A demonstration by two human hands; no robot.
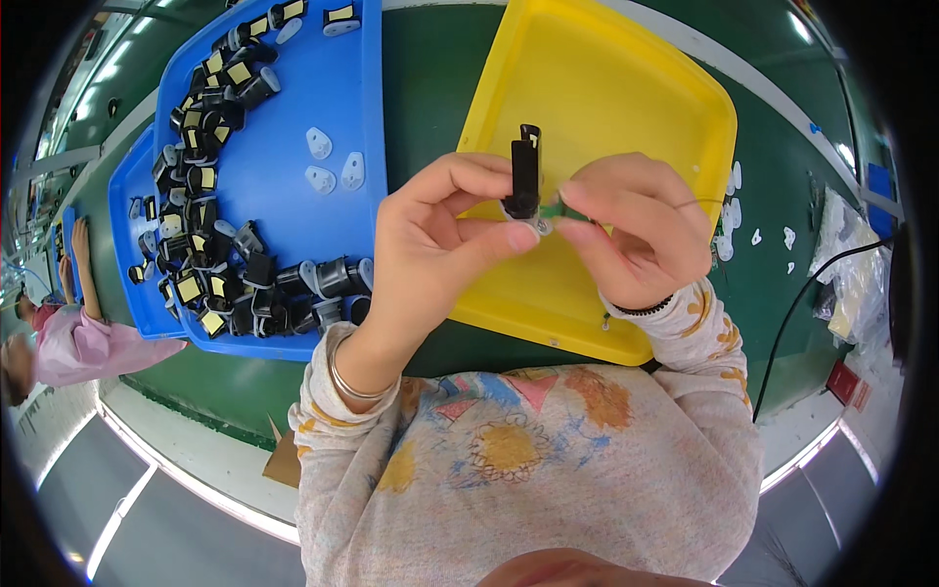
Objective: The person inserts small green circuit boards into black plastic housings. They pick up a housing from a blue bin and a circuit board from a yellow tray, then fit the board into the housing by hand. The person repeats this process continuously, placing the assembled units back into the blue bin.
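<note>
My left hand point(440, 215) grips a narrow black plastic part point(525, 176) that stands upright, with a pale grey piece at its lower end. Close by on the right, my right hand point(641, 220) pinches with thumb and forefinger at the grey end. Something small and greenish shows between its fingertips, too blurred to name. A thin dark strand sticks out past the right-hand knuckles. Both hands are above the lower part of a yellow tray point(606, 68).
At left, a blue tray point(293, 225) holds many black parts point(201, 181) with cream pads and several loose grey plates point(352, 171). Right of the yellow tray lie small white pieces point(726, 220), a black cable point(792, 303) and clear plastic bags point(843, 254). A co-worker in pink point(93, 342) sits far left.
</note>
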